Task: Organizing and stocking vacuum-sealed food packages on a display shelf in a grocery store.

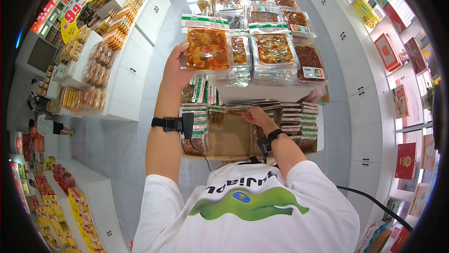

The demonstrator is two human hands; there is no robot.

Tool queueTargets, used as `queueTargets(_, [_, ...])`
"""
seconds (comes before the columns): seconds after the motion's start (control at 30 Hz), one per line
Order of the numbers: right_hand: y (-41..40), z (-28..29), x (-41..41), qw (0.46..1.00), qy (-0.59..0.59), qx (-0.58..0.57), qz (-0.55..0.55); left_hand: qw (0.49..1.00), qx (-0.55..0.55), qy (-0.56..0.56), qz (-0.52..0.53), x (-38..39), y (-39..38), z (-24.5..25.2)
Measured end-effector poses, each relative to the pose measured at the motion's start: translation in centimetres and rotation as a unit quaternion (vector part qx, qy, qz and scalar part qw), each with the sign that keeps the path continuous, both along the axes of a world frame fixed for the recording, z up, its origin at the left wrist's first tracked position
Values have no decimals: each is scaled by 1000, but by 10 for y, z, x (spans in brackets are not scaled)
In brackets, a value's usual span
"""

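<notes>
My left hand grips the left edge of a clear vacuum-sealed food packet with orange-red contents and a green-and-white header. This packet is in front of the left column of similar packs on the display stand. Lower down, my right hand reaches into an open cardboard carton. Its fingertips touch a flat-lying packet at the carton's far side; whether they pinch it is unclear. Green-headed packets fill the carton's left side, and more stacked packets line its right.
Beyond the carton, the white display stand bears stacked packets and clear trays of dark food. White cabinets with packaged baked goods stand left. Shelves with gift boxes run along the right. A person is far left.
</notes>
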State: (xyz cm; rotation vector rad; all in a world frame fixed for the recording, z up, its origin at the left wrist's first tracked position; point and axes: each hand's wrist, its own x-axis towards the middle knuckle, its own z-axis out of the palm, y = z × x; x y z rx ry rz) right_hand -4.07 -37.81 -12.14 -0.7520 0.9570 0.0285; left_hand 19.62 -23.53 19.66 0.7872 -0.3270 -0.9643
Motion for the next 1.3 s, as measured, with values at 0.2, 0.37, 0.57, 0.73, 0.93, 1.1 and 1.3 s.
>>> queueTargets(0.2, [-3,-11,0,1000,11,-14,20,975,-138,171,-31,-50,93,-48])
queueTargets(0.37, [-6,-16,2,999,29,22,-8,946,-131,281,-97,-110,152,-117])
queueTargets(0.57, [-6,-11,4,999,26,-18,10,885,-140,435,-87,-165,156,-108])
queueTargets(0.73, [0,-3,6,999,33,10,-19,869,-144,456,-130,-173,160,-136])
queueTargets(0.93, [2,6,2,999,33,-4,2,877,-106,451,-127,-179,152,-154])
queueTargets(1.1, [3,10,0,1000,31,0,0,876,-88,421,-220,-182,136,-155])
queueTargets(1.3, [5,17,-2,999,29,12,-18,873,-126,400,-249,-173,126,-182])
